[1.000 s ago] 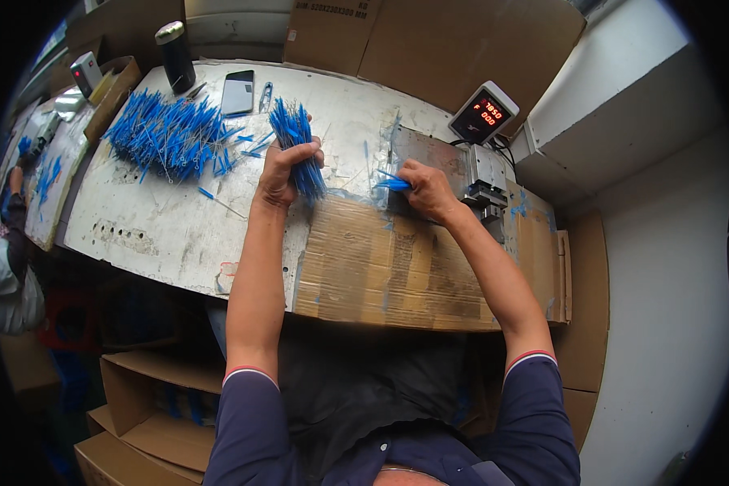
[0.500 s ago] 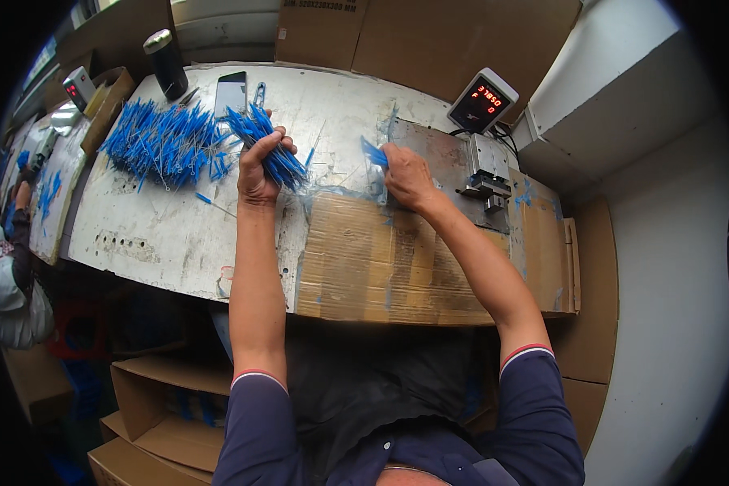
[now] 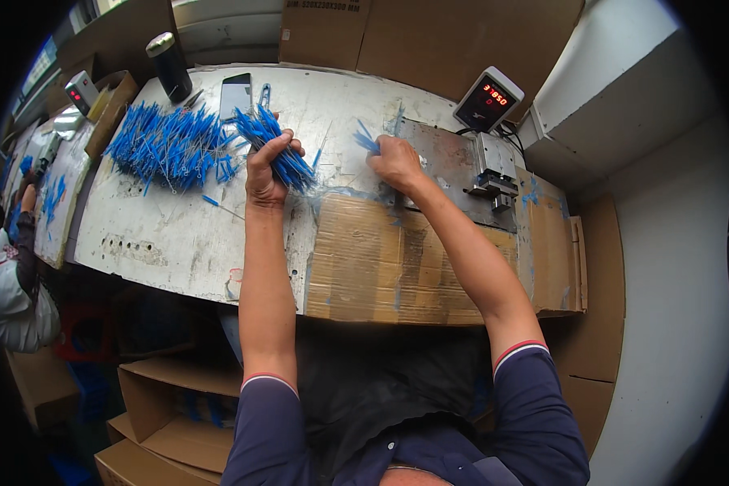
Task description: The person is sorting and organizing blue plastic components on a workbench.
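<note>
Blue, slender, rod-like pieces with thin wire ends, one thick bundle [image 3: 296, 170]: grasped in the left hand [image 3: 270, 168], thumb and fingers wrapped around its middle, above the pale, scuffed worktop [image 3: 190, 263]. Long axis slants from far left to near right.

Small blue cluster of similar pieces [image 3: 367, 143]: pinched in the right hand [image 3: 397, 162], jutting from its left side toward the bundle. Principal relation: bundle directly left of the right hand, roughly level with it, a gap between. One loose blue piece with a fine wire [image 3: 317, 155] lies in that gap, nearer the bundle.

Broad heap of blue, wire-ended pieces [image 3: 170, 146]: left of the left hand, which is the nearer of the two.

Grey metal block fixture [image 3: 494, 158]: on a dark, stained metal plate [image 3: 445, 166], right of the right hand and apart from it.

Obscured: the bundle's middle, behind fingers; the cluster's gripped ends, inside the right hand. Indistinct: the cluster's piece count, its outlines being blurred.
</note>
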The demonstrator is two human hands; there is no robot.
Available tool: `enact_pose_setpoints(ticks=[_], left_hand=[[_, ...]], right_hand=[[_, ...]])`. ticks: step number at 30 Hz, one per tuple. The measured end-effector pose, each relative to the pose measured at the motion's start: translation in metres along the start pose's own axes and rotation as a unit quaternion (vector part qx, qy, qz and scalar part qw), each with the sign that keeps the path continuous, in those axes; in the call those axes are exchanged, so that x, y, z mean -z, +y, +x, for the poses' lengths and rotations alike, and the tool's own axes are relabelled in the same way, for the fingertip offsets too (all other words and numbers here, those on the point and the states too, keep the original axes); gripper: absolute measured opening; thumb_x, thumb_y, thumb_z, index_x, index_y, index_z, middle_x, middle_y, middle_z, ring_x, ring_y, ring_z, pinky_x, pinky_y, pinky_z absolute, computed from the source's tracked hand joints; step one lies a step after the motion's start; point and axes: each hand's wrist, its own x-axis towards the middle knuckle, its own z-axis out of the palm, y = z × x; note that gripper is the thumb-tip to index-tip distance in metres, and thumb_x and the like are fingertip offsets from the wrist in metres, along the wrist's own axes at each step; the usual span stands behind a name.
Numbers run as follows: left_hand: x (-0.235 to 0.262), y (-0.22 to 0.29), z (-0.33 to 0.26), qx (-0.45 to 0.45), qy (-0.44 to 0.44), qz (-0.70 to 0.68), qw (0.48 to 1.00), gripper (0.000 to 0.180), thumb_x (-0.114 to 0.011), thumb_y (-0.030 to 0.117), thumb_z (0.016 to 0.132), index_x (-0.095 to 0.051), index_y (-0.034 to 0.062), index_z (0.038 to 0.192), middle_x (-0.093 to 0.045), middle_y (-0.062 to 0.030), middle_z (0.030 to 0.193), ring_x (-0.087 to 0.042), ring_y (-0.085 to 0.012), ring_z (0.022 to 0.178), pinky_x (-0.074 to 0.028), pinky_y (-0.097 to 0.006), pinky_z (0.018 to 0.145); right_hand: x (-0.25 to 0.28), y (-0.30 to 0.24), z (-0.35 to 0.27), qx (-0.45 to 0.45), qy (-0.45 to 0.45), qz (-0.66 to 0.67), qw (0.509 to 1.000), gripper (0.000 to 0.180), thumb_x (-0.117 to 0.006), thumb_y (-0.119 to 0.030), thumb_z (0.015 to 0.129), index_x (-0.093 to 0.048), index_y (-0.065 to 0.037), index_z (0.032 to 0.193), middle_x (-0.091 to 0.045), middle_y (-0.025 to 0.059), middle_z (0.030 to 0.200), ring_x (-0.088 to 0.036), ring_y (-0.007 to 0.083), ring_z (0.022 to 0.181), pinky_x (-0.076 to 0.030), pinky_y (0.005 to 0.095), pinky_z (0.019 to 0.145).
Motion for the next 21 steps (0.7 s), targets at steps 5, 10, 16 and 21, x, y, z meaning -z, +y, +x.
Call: enact_pose_setpoints(ticks=[5,10,16,21], left_hand=[[0.005,0.005,-0.001,0.000,0.004,-0.019,1.000,0.055,-0.073,-0.003,0.083,-0.054,0.0059,0.133,-0.069,-0.0099,0.093,-0.071,-0.0222,0.079,-0.060,-0.039,0.075],[0.007,0.004,-0.001,0.001,-0.006,-0.011,1.000,0.056,-0.071,-0.002,0.087,-0.053,0.0063,0.139,-0.067,-0.0100,0.099,-0.068,-0.0196,0.083,-0.056,-0.038,0.083],[0.007,0.005,0.000,0.002,-0.002,-0.015,1.000,0.054,-0.071,-0.002,0.088,-0.052,0.0058,0.138,-0.067,-0.0107,0.098,-0.068,-0.0199,0.084,-0.056,-0.038,0.083],[0.002,0.005,0.000,-0.002,0.013,-0.031,0.999,0.054,-0.071,-0.003,0.085,-0.054,0.0069,0.134,-0.067,-0.0104,0.092,-0.070,-0.0220,0.081,-0.060,-0.039,0.076]], right_hand=[[0.005,-0.011,-0.002,-0.050,-0.041,0.421,0.905,0.019,-0.064,-0.011,0.085,-0.071,0.000,0.099,-0.072,0.0101,0.082,-0.066,0.0188,0.073,-0.052,0.0354,0.069],[-0.006,-0.020,0.013,0.010,-0.052,0.400,0.915,0.019,-0.061,-0.007,0.087,-0.070,-0.002,0.103,-0.071,0.0073,0.080,-0.063,0.0146,0.072,-0.050,0.0311,0.068],[-0.033,-0.037,0.029,0.128,0.022,0.157,0.979,0.018,-0.055,-0.007,0.087,-0.068,-0.002,0.099,-0.070,0.0231,0.094,-0.066,0.0442,0.093,-0.053,0.0491,0.086],[-0.037,-0.045,0.031,0.214,-0.005,0.133,0.968,0.020,-0.059,-0.001,0.083,-0.070,-0.004,0.099,-0.066,0.0192,0.103,-0.065,0.0402,0.100,-0.052,0.0456,0.091]])
